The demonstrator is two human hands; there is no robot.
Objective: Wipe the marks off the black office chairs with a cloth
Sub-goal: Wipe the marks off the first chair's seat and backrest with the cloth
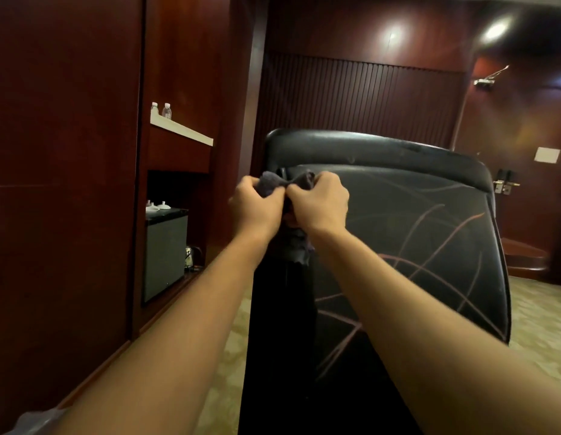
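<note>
Nearest us, our left hand (257, 205) and right hand (318, 200) both curl tightly round the bunched dark grey cloth (293, 183), held in front of the upper left corner of the black leather office chair back (398, 233). We judge the cloth is being gathered into a firm pad before wiping. Then sweep towards four o'clock, where the pale pinkish scrawled marks (429, 233) cross the panel, pressing evenly and refolding once a face soils.
</note>
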